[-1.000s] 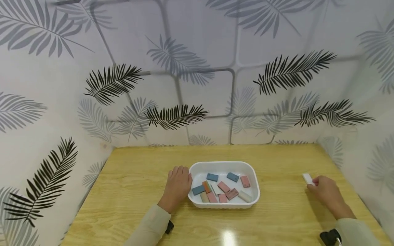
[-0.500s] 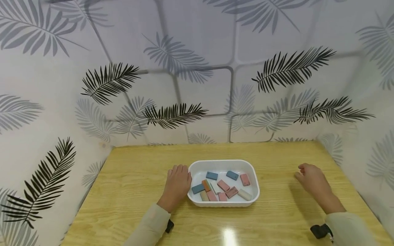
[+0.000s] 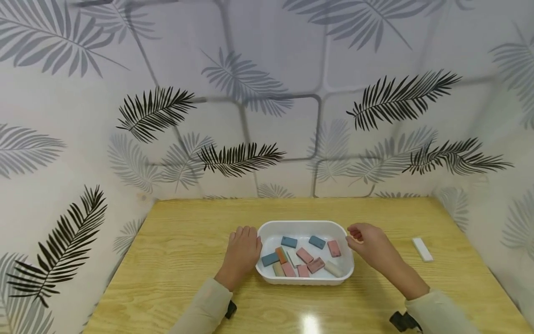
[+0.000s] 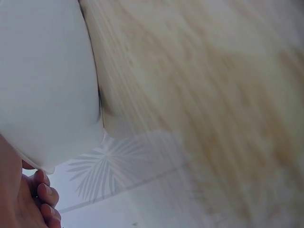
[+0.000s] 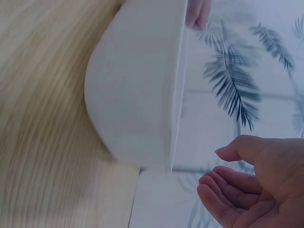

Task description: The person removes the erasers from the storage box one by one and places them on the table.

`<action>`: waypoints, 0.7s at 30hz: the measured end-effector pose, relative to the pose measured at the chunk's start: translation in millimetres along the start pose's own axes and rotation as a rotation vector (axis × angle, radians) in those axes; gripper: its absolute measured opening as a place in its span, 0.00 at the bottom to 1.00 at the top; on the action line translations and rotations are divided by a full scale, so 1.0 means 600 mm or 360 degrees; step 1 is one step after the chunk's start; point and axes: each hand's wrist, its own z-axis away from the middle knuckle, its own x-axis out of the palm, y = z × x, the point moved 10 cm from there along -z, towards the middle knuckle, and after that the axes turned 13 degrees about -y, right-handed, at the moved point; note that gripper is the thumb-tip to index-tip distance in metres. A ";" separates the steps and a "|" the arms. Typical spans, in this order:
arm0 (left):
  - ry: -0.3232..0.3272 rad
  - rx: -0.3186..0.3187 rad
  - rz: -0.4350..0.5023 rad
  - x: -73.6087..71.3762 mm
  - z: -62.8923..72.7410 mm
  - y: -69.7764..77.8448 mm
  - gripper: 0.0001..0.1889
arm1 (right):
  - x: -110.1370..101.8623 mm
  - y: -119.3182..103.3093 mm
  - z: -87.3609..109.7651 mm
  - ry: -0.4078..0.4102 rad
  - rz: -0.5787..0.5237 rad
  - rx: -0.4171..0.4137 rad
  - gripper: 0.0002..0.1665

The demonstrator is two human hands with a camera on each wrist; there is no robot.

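A white plastic tray (image 3: 304, 281) sits mid-table with several small erasers in it: blue (image 3: 289, 242), pink (image 3: 333, 248), whitish (image 3: 333, 269) and an orange-striped one (image 3: 281, 255). My left hand (image 3: 242, 250) holds the tray's left end; the left wrist view has its bent fingers (image 4: 46, 194) at the rim. At the opposite end, my right hand (image 3: 373, 243) hovers by the right rim. Its thumb and loosely bent fingers stand apart in the right wrist view, holding nothing. A white eraser (image 3: 423, 249) lies alone on the table to the right.
The pale wooden table (image 3: 183, 227) ends at a leaf-patterned wall (image 3: 267, 116) behind and on both sides. Black wrist cameras sit below each sleeve. A light reflection shows near the table's front.
My right hand has let go of the white eraser at the right and moved left to the tray's right rim. My left hand has stayed at the tray's left end.
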 end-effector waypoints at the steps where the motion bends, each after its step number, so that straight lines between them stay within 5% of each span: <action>1: 0.0004 0.0002 0.0003 -0.001 0.000 0.001 0.11 | 0.009 -0.007 -0.003 -0.0028 -0.0002 -0.0006 0.15; 8: -0.0002 0.0003 0.0006 0.001 -0.001 0.002 0.11 | 0.072 -0.017 -0.033 -0.0213 -0.0015 0.0038 0.18; 21: 0.0040 0.0009 -0.0002 -0.002 0.003 0.001 0.10 | 0.136 -0.013 -0.083 -0.0249 0.0139 0.0002 0.12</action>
